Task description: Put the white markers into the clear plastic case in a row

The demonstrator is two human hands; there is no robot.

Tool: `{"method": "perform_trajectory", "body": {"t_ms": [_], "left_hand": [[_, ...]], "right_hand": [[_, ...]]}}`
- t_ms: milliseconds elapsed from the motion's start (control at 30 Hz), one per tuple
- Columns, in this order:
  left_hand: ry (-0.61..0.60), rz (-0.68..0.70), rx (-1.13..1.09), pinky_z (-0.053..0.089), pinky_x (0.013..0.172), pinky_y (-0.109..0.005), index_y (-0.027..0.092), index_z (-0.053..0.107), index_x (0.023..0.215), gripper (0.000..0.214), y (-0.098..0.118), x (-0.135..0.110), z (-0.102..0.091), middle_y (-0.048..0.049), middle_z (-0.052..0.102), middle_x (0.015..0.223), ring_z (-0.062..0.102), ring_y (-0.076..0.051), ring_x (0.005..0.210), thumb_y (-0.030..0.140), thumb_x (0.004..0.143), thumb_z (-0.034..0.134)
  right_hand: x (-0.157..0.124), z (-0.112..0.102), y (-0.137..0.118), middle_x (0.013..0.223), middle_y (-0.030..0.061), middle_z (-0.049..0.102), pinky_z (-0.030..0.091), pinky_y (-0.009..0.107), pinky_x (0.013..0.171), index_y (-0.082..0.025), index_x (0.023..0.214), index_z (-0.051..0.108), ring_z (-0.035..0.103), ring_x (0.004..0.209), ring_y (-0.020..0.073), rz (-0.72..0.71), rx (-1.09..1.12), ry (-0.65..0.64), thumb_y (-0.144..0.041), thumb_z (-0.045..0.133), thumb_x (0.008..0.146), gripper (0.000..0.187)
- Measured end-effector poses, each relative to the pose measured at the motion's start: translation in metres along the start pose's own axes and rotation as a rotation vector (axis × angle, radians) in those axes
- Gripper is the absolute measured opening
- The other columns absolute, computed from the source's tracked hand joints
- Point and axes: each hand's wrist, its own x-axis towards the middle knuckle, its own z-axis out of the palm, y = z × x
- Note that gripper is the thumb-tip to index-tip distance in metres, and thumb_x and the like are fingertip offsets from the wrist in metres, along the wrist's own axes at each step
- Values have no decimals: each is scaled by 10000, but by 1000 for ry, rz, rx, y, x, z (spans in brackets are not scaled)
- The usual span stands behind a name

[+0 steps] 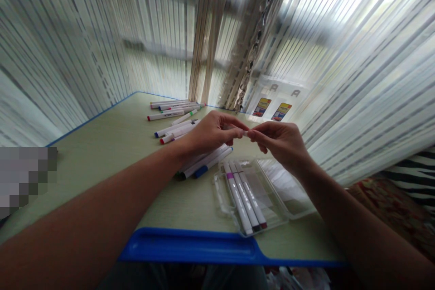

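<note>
Table's far left: on the pale tabletop (102, 145), a loose cluster of white markers (176, 113) lies near the back edge, red, blue and green showing at their ends.
Middle markers: nearer me, white markers (175, 132) lie beside and partly behind the left forearm; a blue-capped marker (215, 162) slants out below the wrist.
Left hand (217, 129): raised above the table, thumb and fingers pinching a pale, slim piece (245, 133). A light, steady pinch should serve best here, with this wrist kept still as the anchor.
Pale piece: up in the air between the two hands, mostly covered by fingers; I'd guess it belongs to a marker, but can't tell which part.
Clear case (265, 194): lying unfolded on the table below the hands, with three white markers (243, 197) side by side in its left compartment. Working just above it seems sensible, though sleeveless forearms should stay clear of its rim.
Right hand (282, 140): thumb and fingertip closed on the other end of the piece. Keeping both pinches in one line, without bending, looks like the tidy way.
Back right: a clear plastic panel (263, 88) with two coloured labels stands before the striped curtain (356, 54).
</note>
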Motion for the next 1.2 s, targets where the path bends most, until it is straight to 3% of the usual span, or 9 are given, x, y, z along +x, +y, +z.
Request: {"method": "perform_trajectory", "body": {"t_ms": [200,500,667,1200], "left_hand": [[89,-45,-123,444,525,-203,85,743,915,152,0,2,-2,-15,651,700,560,-73,535,138,837,624],[206,-107,-265,452,509,-222,116,680,804,61,-6,4,-8,-12,620,662,536,-81,507,149,791,630],[223,-111,-282,437,497,-219,125,663,789,52,-7,5,-9,-3,604,648,527,-80,496,172,787,639],[240,-117,-333,428,494,-225,129,662,785,45,-6,6,-11,6,589,633,508,-76,479,170,787,645]], "right_hand": [[1,-3,3,643,19,693,365,205,378,-170,796,792,497,418,60,-8,69,-5,-339,820,765,174],[3,-4,5,623,6,681,377,205,380,-181,858,803,499,420,60,7,179,12,-285,843,736,165],[3,-5,3,569,-23,639,364,204,383,-184,900,806,479,412,57,40,237,-8,-256,874,691,231],[2,-7,-6,753,58,758,386,239,404,-191,924,800,523,446,85,182,441,-48,-341,776,774,214]]}}
